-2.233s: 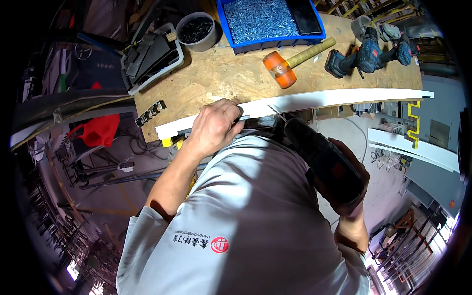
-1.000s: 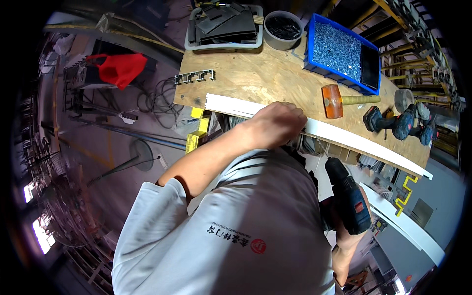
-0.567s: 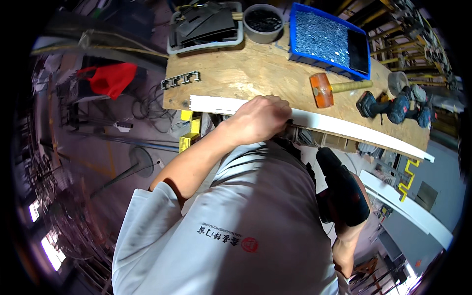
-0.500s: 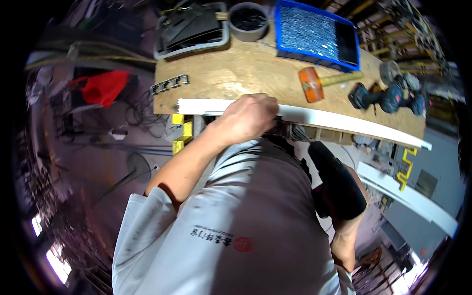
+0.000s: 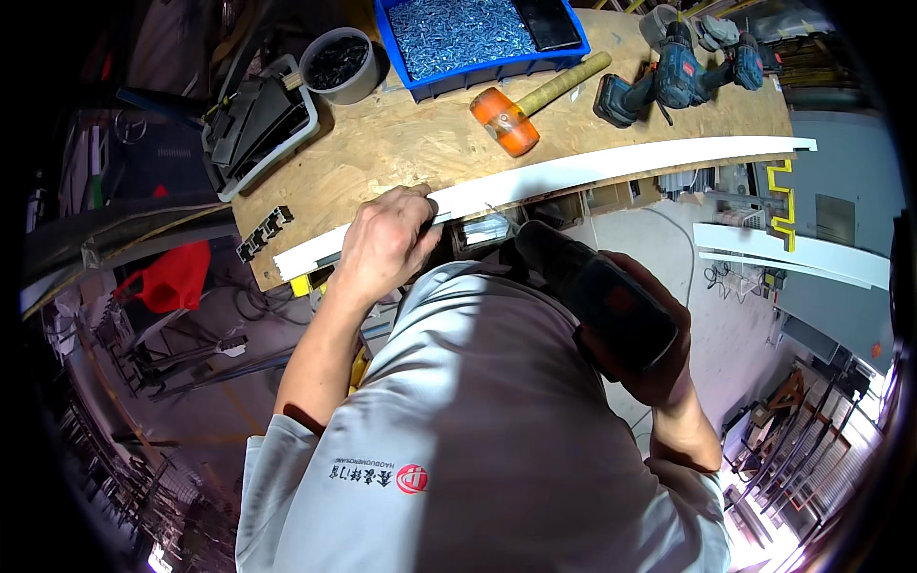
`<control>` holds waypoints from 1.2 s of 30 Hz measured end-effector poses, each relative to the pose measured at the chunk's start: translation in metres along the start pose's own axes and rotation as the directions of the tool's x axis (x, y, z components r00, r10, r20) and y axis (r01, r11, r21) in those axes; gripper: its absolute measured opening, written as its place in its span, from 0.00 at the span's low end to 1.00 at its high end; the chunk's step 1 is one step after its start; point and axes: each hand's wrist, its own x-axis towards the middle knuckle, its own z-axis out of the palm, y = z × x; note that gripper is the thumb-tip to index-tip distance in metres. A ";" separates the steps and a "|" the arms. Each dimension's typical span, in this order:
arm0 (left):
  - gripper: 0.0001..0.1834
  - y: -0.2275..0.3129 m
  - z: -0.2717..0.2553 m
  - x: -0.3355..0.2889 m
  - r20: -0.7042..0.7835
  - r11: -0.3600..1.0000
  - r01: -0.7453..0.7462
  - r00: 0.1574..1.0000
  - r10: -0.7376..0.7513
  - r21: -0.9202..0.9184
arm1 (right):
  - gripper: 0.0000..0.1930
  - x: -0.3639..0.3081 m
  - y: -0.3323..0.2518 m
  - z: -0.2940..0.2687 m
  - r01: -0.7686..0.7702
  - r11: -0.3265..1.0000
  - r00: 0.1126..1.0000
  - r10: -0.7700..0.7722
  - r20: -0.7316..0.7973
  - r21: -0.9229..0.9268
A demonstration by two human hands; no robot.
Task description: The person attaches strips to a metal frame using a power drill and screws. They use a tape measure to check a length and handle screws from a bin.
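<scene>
A long white profile strip [image 5: 592, 170] lies along the front edge of the wooden workbench [image 5: 401, 143]. My left hand [image 5: 387, 239] is closed over the strip near its left end, fingers on top and thumb at the near side. My right hand [image 5: 669, 334] grips a dark cordless drill [image 5: 611, 296] in front of my body. The drill's nose points up and left at the strip's near edge, just right of my left hand. A thin bit seems to reach the edge, but I cannot tell whether it touches.
On the bench are a blue bin [image 5: 478, 69] of screws, a round tub [image 5: 339, 67] of black pieces, a grey tray [image 5: 277, 143], an orange-headed mallet [image 5: 511, 119] and more cordless drills [image 5: 673, 76]. More white strips [image 5: 793, 253] rest on yellow notched brackets [image 5: 783, 205] at right.
The view has turned, so the bench and strip now slant. My left hand sits nearer the strip's left end. The drill has come up toward the strip's near edge.
</scene>
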 end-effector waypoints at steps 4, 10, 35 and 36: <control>0.15 -0.001 0.000 -0.001 -0.007 1.000 -0.008 1.000 0.008 0.006 | 0.38 0.000 0.001 0.001 0.014 1.000 1.000 -0.014 -0.002 -0.024; 0.14 -0.004 0.001 -0.001 -0.019 1.000 -0.019 1.000 0.019 0.014 | 0.39 0.004 0.003 0.000 0.036 0.999 0.999 -0.036 0.000 -0.022; 0.14 -0.006 0.004 -0.010 0.081 0.991 0.045 0.995 -0.055 0.129 | 0.43 0.052 -0.099 0.039 -0.006 0.828 0.973 0.133 0.187 -0.561; 0.14 -0.007 0.006 -0.011 0.054 0.991 0.049 0.997 -0.056 0.125 | 0.43 0.055 -0.100 0.042 -0.023 0.833 0.971 0.149 0.185 -0.554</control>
